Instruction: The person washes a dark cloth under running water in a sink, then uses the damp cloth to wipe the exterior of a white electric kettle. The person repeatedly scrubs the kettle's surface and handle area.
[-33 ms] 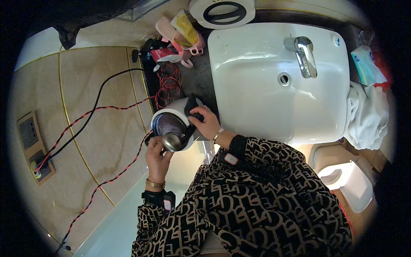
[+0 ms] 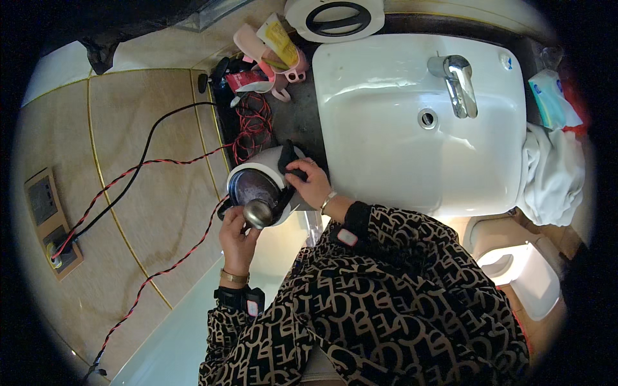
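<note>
A round white vessel point(image 2: 278, 154) with a dark interior point(image 2: 248, 185) stands on the dark counter to the left of the sink. My left hand point(image 2: 237, 241) is closed on a rounded, shiny silver metal piece point(image 2: 258, 213) over the vessel's near edge. Whether that piece is a lid or a ladle I cannot tell. My right hand point(image 2: 313, 183) has its fingers bent around a black, handle-like piece point(image 2: 287, 156) at the vessel's right side. Those fingers partly hide where the black piece meets the vessel.
A white sink point(image 2: 373, 148) with a chrome faucet point(image 2: 459, 83) lies to the right. Coiled red-and-black wire point(image 2: 254, 128) and pink cups point(image 2: 299, 67) sit behind the vessel. Cords run to a wall socket point(image 2: 58, 241). A white towel point(image 2: 550, 177) hangs beside the sink.
</note>
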`<state>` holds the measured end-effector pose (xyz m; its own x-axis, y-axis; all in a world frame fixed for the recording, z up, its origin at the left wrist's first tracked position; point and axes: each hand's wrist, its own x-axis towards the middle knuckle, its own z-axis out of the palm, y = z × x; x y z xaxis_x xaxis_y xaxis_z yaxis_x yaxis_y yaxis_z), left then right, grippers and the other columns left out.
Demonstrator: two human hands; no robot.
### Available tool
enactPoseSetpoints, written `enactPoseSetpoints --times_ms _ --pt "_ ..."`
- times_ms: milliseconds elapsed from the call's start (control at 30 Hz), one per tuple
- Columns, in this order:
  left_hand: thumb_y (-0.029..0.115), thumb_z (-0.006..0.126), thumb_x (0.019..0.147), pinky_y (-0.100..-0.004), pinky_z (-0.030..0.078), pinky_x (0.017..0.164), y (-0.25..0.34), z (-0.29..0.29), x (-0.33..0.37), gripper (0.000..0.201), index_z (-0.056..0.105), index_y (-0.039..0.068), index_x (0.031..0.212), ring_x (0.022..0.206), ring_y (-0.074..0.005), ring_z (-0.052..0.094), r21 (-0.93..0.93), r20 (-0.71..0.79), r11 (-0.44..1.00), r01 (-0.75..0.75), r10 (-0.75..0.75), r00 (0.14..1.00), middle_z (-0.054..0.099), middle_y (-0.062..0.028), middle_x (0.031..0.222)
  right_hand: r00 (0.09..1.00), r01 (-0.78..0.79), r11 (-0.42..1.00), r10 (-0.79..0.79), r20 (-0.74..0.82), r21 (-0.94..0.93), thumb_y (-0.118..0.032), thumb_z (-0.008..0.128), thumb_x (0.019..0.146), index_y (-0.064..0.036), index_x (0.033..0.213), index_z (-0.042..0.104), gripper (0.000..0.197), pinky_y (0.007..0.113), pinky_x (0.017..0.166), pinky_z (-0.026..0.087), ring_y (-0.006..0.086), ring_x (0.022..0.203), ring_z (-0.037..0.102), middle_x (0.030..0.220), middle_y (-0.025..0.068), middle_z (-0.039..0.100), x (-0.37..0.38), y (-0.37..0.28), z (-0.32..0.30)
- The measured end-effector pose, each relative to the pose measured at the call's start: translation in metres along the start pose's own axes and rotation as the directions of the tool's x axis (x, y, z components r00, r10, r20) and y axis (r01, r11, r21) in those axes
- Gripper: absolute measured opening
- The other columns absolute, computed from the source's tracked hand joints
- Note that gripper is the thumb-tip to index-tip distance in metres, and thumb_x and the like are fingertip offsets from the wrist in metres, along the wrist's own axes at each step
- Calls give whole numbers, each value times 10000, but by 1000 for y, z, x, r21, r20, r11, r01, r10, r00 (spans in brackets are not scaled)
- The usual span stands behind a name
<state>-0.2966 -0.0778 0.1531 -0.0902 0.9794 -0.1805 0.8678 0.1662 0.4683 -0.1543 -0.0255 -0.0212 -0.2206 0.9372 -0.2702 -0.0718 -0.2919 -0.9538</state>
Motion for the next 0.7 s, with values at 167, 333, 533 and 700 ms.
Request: enactPoseSetpoints --times_ms 167,333,533,700 --pt "17 721 690 -285 460 565 0 10 -7 236 631 -9 907 682 -186 577 -107 -51 994 37 -43 998 592 -84 890 968 -227 973 221 -121 -34 -185 683 784 -67 944 651 202 342 773 467 268 883 580 923 121 595 7 14 5" --pt "8 713 694 -291 468 579 1 11 -22 215 626 -16 889 682 -211 581 -34 -14 994 99 -100 995 604 -104 859 983 -180 982 177 -41 -60 -178 701 752 -60 873 666 172 341 738 470 262 830 588 876 114 595 -4 -3 3" --pt "10 703 698 -304 469 588 3 16 -26 195 621 -11 873 683 -238 581 -39 -22 993 113 -114 993 605 -115 856 952 -304 930 303 -40 -208 -186 708 719 -65 823 676 162 365 765 472 288 860 596 882 126 623 2 7 1" --pt "19 698 701 -310 467 601 3 18 -23 176 616 -16 852 696 -254 588 -36 -22 994 105 -106 994 604 -116 855 926 -378 907 374 -56 -184 -190 691 731 -78 838 682 154 379 815 474 312 906 592 935 140 634 7 25 3"
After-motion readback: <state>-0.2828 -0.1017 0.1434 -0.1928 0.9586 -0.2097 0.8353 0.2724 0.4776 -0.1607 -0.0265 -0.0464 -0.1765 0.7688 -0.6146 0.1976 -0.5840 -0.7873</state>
